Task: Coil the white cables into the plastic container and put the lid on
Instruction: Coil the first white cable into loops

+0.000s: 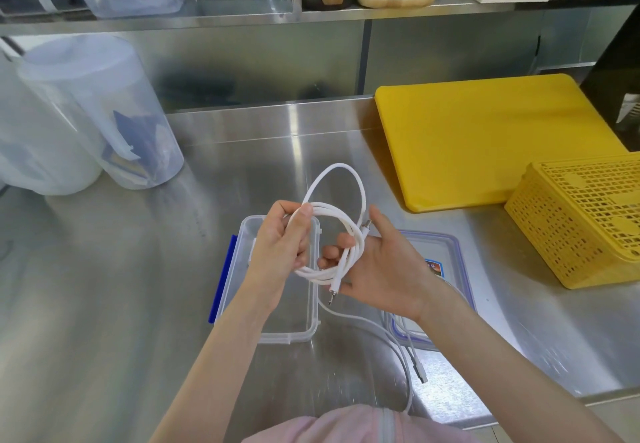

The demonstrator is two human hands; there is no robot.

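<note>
A white cable [341, 224] wound into a few loops hangs above the clear plastic container [298, 333], which stands open with a blue clip on its left side. My left hand [278, 245] grips the top of the coil between thumb and fingers. My right hand [377, 266] holds the coil's lower right side, its fingers curled through the loops; a metal plug dangles below it. The clear lid [446, 248] with a blue seal lies flat to the right of the container. A second white cable [388, 335] trails loose across the lid and the steel table toward my body.
A yellow cutting board [485, 137] lies at the back right, with a yellow perforated basket [581, 220] upside down in front of it. Clear plastic jugs [104, 113] stand at the left. A steel shelf with trays runs along the back.
</note>
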